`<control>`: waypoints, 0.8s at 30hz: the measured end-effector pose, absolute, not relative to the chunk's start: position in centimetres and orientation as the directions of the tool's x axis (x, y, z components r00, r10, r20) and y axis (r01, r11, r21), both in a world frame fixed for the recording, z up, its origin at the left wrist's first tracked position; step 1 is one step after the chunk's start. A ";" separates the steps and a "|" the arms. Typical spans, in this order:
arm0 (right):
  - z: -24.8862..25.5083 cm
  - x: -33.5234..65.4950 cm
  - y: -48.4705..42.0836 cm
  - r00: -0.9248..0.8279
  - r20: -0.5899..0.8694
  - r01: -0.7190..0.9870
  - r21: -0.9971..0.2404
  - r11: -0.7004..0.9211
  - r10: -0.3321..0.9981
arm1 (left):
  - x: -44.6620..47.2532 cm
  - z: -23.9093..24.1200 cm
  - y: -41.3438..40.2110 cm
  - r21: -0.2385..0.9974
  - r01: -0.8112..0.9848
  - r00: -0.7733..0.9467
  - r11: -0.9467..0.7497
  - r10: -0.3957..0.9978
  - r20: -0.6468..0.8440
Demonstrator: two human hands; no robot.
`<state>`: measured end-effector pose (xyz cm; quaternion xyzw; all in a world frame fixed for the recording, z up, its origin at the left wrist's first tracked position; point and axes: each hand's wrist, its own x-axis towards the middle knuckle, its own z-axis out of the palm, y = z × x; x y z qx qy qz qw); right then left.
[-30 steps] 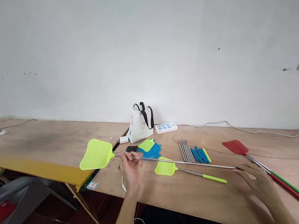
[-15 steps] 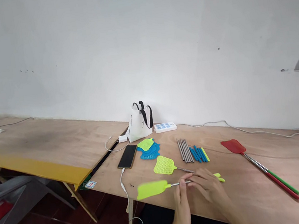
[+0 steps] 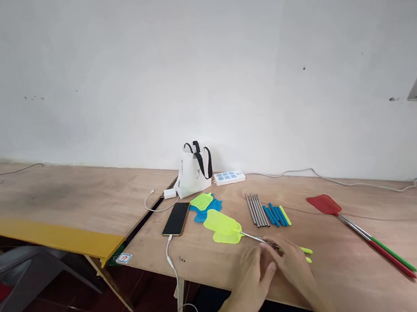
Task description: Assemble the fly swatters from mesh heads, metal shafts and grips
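Two yellow-green fly swatters overlap in front of me, the upper swatter's head [image 3: 222, 223] lying across the perforated head of the lower swatter [image 3: 229, 236]. Their yellow-green handle ends stick out to the right, past my right hand [image 3: 292, 263]. That hand is closed around the upper swatter's metal shaft. My left hand [image 3: 248, 276] is just below the shaft, thumb apart from its fingers, with nothing visible in it. Fingertips of both hands are partly hidden. Metal tubes [image 3: 257, 211] lie beyond, beside blue handle sleeves [image 3: 273, 215] and a yellow-green one.
Spare blue swatter heads [image 3: 212, 207] lie under a yellow-green head [image 3: 201, 201]. Left of them is a phone [image 3: 177, 219] on a cable. A white bag [image 3: 192, 175] and a power strip [image 3: 229, 177] stand by the wall. Red and green-handled swatters [image 3: 371, 237] lie right.
The upper fly swatter's head has swung away from me and left the table's front edge, now over the other swatter. My left hand has shifted slightly left and its thumb has spread.
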<state>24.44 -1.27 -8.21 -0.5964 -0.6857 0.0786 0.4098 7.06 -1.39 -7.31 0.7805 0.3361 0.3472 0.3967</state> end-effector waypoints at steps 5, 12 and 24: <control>-8.9 27.3 -1.1 0.054 0.369 0.832 -0.530 0.162 0.928 | 6.3 -7.4 -1.1 0.570 0.340 0.773 -0.748 0.568 0.284; -9.9 27.1 -0.5 -0.135 0.537 0.880 -0.321 0.350 0.833 | 6.4 -8.2 -0.3 0.493 0.307 0.777 -0.814 0.514 0.364; -10.2 27.7 -0.7 -0.177 0.524 0.910 -0.236 0.342 0.833 | 5.5 -7.0 0.7 0.422 0.281 0.813 -0.862 0.447 0.372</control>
